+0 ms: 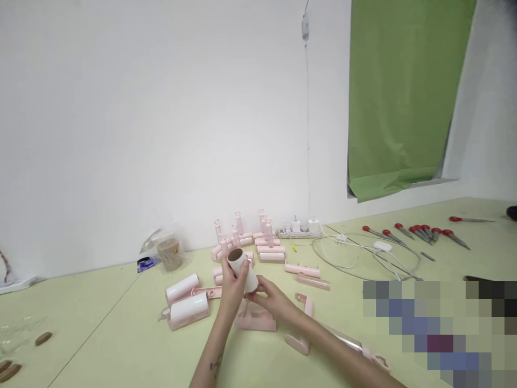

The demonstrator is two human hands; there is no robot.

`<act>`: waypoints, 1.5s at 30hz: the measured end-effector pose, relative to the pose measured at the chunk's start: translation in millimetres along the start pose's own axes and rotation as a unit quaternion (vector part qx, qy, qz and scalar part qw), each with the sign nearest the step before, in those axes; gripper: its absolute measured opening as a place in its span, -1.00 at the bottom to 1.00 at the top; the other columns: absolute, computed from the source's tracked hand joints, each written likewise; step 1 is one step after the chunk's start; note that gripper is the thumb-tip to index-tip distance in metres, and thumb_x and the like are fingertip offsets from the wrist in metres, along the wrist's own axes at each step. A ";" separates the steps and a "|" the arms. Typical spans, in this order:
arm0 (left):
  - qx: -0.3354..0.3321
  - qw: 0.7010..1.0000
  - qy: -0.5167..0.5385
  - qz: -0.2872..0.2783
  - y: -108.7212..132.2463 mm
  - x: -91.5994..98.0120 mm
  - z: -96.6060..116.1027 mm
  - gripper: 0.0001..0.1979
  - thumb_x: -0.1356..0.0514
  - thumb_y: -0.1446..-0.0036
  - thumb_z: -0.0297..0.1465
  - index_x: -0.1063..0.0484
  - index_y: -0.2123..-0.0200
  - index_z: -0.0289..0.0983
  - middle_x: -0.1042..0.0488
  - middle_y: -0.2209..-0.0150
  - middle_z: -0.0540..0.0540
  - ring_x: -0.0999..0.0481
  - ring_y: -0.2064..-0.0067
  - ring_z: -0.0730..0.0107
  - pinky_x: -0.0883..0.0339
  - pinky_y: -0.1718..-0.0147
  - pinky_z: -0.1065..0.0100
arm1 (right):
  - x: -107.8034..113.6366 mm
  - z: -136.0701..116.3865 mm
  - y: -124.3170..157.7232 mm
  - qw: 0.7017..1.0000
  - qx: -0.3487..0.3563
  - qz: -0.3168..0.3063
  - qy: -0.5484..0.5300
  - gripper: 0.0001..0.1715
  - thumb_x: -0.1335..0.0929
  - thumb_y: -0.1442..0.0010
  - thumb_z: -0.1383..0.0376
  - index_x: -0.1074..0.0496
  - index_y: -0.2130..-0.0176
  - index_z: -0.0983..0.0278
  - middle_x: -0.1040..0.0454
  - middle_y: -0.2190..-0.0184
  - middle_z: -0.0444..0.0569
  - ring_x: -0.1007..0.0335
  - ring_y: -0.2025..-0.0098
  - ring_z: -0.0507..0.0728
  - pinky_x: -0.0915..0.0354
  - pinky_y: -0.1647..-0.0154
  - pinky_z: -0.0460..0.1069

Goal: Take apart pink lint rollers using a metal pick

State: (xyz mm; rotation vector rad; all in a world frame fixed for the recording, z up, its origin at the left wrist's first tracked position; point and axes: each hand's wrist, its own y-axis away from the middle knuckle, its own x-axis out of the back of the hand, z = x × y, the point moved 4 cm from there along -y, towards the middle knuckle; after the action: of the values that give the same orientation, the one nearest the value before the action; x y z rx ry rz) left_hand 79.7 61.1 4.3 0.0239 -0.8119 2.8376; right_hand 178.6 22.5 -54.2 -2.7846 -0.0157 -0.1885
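Note:
Both hands hold a white lint roller refill [251, 281], its brown cardboard core facing up and toward the left. My left hand [233, 283] wraps round the roll's side, thumb across the front. The fingers of my right hand [270, 295] close on its lower end. Just under the hands lies a pale pink plastic case [256, 321]. To the left are two white rolls, one [189, 311] in a pink holder and another [182, 288] by a pink handle. A pink bent lint roller handle [306, 323] lies to the right, partly near my right forearm.
Several pink lint roller parts [271, 253] stand and lie behind the hands, near the wall. A power strip [299, 234] with white cables sits right of them. Red-tipped tools [420, 233] lie far right. A bagged tape roll [169, 255] is at left. A blurred-out patch covers the lower right.

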 end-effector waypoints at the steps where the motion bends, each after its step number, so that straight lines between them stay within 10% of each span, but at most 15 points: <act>1: -0.008 0.999 0.022 0.026 -1.4 6.2 3.8 -0.54 -0.03 -0.04 -0.17 -0.02 0.02 -0.22 -0.31 0.13 -0.16 -0.40 0.17 0.32 -0.31 0.22 0.33 | 0.7 -0.8 -2.1 1.000 0.005 0.008 -0.008 -0.67 -0.34 -0.04 0.18 -0.33 0.19 0.30 -0.43 0.29 -0.02 -0.35 0.17 0.18 -0.21 0.11 0.07; 6: -0.068 0.993 0.052 0.084 -1.8 34.5 17.7 -0.46 0.04 -0.07 -0.20 0.20 -0.06 -0.21 -0.27 0.05 -0.20 -0.37 0.08 0.29 -0.28 0.16 0.28 | 32.6 -13.5 -5.7 0.987 0.041 0.150 -0.046 -0.72 -0.25 -0.08 0.12 -0.26 0.27 0.26 -0.37 0.43 -0.10 -0.34 0.28 0.11 -0.21 0.17 0.02; 9: -0.061 0.985 -0.085 -0.134 6.7 21.2 16.0 -0.54 -0.03 -0.06 -0.24 0.00 -0.01 -0.20 -0.29 0.05 -0.14 -0.33 0.04 0.31 -0.21 0.07 0.29 | 61.0 -24.4 2.9 0.965 0.053 0.253 -0.055 -0.82 -0.19 -0.11 0.19 -0.22 0.29 0.23 -0.26 0.51 -0.18 -0.25 0.37 0.05 -0.18 0.21 -0.02; 12: -0.058 0.912 -0.236 -0.331 22.5 3.8 3.5 -0.61 -0.14 0.01 -0.29 -0.21 0.06 -0.15 -0.34 0.04 -0.03 -0.31 0.03 0.29 -0.16 0.05 0.31 | 74.4 -31.0 12.5 0.956 0.046 0.286 -0.051 -0.86 -0.19 -0.07 0.26 -0.24 0.32 0.24 -0.21 0.55 -0.18 -0.19 0.45 0.03 -0.18 0.30 -0.05; 16: -0.062 0.850 -0.340 -0.398 32.3 -7.5 -18.6 -0.63 -0.18 0.04 -0.35 -0.29 0.10 -0.11 -0.40 0.12 -0.02 -0.33 0.09 0.24 -0.19 0.14 0.29 | 70.1 -31.7 17.5 0.958 0.044 0.283 -0.027 -0.82 -0.16 -0.07 0.23 -0.24 0.32 0.26 -0.18 0.58 -0.16 -0.19 0.48 0.05 -0.19 0.40 -0.05; 22: -0.049 0.828 -0.393 -0.398 53.0 0.0 -35.3 -0.44 -0.20 0.07 -0.31 -0.19 -0.05 -0.12 -0.35 0.08 -0.09 -0.29 0.07 0.18 -0.16 0.09 0.24 | 77.0 -41.4 14.2 0.957 0.051 0.261 0.112 -0.79 -0.12 -0.08 0.19 -0.21 0.36 0.25 -0.20 0.55 -0.13 -0.19 0.48 0.06 -0.17 0.45 -0.06; 30: -0.017 0.845 -0.500 -0.188 77.2 126.1 -62.1 -0.62 -0.08 0.00 -0.21 -0.31 0.05 0.03 -0.27 -0.04 -0.05 -0.18 -0.05 0.03 -0.10 0.03 0.08 | 144.2 -31.0 17.9 0.879 -0.074 0.127 0.454 -0.95 -0.30 0.13 0.33 -0.37 0.51 0.25 -0.39 0.43 -0.09 -0.31 0.40 0.13 0.00 0.47 -0.07; 34: -0.022 0.848 -0.518 -0.105 69.6 152.5 -65.6 -0.60 -0.03 0.01 -0.25 -0.30 0.04 0.00 -0.29 0.02 -0.10 -0.21 0.00 0.06 -0.09 0.05 0.05 | 152.9 -8.4 21.3 0.829 -0.124 0.070 0.541 -0.89 -0.30 0.08 0.28 -0.38 0.52 0.28 -0.39 0.40 -0.02 -0.34 0.44 0.14 0.04 0.52 -0.09; 38: -0.037 0.883 -0.460 -0.088 61.8 120.6 -42.9 -0.45 -0.08 0.04 -0.20 -0.13 -0.08 -0.12 -0.21 -0.04 -0.13 -0.12 -0.07 0.08 0.02 -0.03 0.03 | 143.8 -6.5 33.8 0.809 -0.124 0.047 0.573 -0.78 -0.22 -0.05 0.24 -0.38 0.33 0.26 -0.38 0.25 -0.01 -0.36 0.35 0.15 0.03 0.52 -0.08; 45: 0.063 0.915 -0.206 -0.341 85.0 3.9 -24.1 -0.69 0.00 -0.09 -0.16 -0.31 0.16 -0.16 -0.34 0.17 -0.07 -0.30 0.08 0.29 -0.15 0.05 0.25 | 108.4 -5.3 80.1 0.824 -0.137 -0.085 0.543 -0.75 -0.40 0.21 0.15 -0.37 0.46 0.19 -0.44 0.52 -0.18 -0.34 0.50 0.10 0.03 0.60 -0.13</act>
State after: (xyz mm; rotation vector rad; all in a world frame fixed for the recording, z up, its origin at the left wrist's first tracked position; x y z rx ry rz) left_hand 60.9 3.8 -60.3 0.7843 -0.5336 2.2193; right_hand 288.1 -55.9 -62.2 -2.4930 0.0484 -1.8910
